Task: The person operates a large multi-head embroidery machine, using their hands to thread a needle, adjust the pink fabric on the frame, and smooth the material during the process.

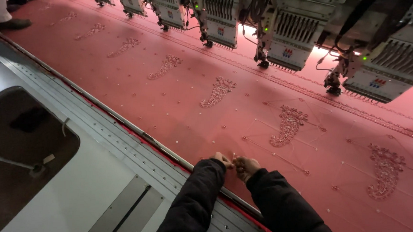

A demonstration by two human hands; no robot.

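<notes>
Two hands: the left hand and right hand meet close together on the pink fabric, just inside the near edge of the embroidery bed, dark sleeves reaching over the metal frame rail.
Left hand: fingers curled in and pinched almost closed, tips down on the cloth; whatever it may pinch is too small to make out.
Right hand: likewise nearly closed, fingertips bunched and touching the fabric beside the left; I cannot tell whether a thread or sequin sits between them.
Work spot: a small patch of cloth between the two hands, near a tiny stitched dot, with a paisley motif further in toward the machine heads.
Doing it well: by my judgement this is fine picking at the surface, so the fingertips should stay light, pull along the cloth rather than up, and keep the fabric flat and taut so the stitched lines around it do not pucker.
Care: sleeves ought to stay off the embroidered motifs, and both hands clear of the needle heads at the far edge.
Surroundings: a row of paisley motifs runs along the bed; a white table with a dark opening lies beside the rail at the left.
</notes>
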